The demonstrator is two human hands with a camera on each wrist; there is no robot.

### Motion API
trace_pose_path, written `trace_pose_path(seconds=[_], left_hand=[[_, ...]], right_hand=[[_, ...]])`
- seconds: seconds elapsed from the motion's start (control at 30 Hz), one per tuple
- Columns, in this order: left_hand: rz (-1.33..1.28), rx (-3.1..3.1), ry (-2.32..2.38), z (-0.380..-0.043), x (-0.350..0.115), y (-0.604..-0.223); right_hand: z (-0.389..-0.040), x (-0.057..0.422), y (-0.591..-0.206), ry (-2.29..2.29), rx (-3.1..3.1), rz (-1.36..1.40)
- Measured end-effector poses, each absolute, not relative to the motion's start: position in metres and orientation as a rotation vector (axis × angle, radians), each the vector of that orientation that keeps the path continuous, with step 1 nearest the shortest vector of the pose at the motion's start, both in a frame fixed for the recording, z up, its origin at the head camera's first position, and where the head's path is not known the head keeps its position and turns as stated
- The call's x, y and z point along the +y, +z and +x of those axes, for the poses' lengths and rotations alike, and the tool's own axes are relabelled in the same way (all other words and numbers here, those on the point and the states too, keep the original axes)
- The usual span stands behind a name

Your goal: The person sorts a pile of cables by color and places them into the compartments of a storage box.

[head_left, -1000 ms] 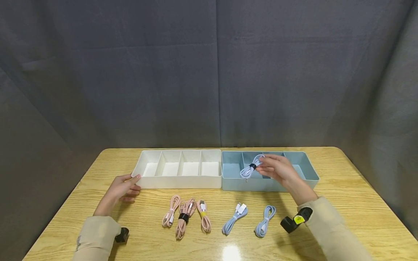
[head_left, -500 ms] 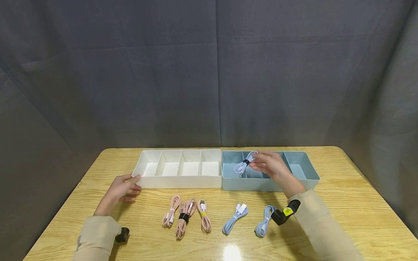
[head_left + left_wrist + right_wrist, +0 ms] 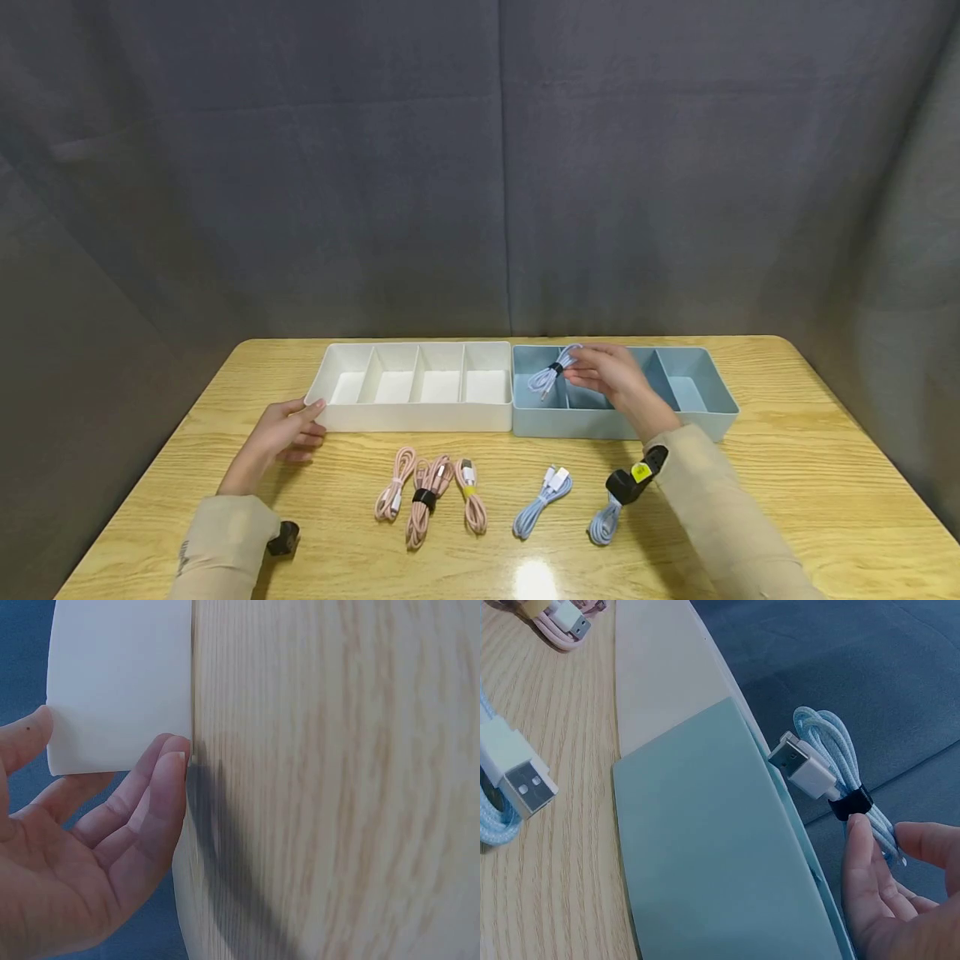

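Observation:
A white divided storage box point(image 3: 420, 417) stands on the left, its end wall against a light blue divided storage box point(image 3: 570, 426). My left hand point(image 3: 281, 433) holds the near left corner of the white box, thumb at the rim and fingers curled by the lower end, as the left wrist view shows. My right hand point(image 3: 615, 375) pinches a coiled pale blue charging cable point(image 3: 553, 372) above the leftmost compartment of the blue box. In the right wrist view, a black strap point(image 3: 851, 802) binds this cable, and its USB plug point(image 3: 802, 765) points away from the fingers.
Three coiled pink cables lie in front of the white box, the middle one point(image 3: 423, 517) with a black strap. Nearer the right lie a blue cable point(image 3: 542, 502) and another blue cable point(image 3: 603, 525), partly hidden by the wrist camera. Grey curtain point(image 3: 502, 167) backs the wooden table point(image 3: 337, 567).
My right hand has carried the blue cable left and slightly back, from over the second compartment to the leftmost one. The left hand stays at the white box's corner.

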State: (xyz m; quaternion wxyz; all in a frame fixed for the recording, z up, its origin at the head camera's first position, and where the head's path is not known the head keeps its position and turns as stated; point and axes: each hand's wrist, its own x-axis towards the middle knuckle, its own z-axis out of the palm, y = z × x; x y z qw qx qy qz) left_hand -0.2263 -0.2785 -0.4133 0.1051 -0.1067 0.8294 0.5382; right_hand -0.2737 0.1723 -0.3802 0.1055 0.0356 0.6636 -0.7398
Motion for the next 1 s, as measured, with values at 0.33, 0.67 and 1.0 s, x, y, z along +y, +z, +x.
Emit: trace_pose_path(seconds=[0.33, 0.67, 1.0], left_hand=[[-0.313, 2.444, 1.574, -0.225, -0.279, -0.413], [-0.339, 2.444, 1.567, -0.226, -0.277, -0.412], [-0.323, 2.438, 1.573, -0.227, -0.276, -0.411]], right_hand=[[-0.280, 0.165, -0.392, -2.112, 2.003, 0.139], [-0.276, 0.166, -0.393, -2.069, 2.078, 0.161], [-0.260, 0.178, -0.387, -2.033, 2.130, 0.139]])
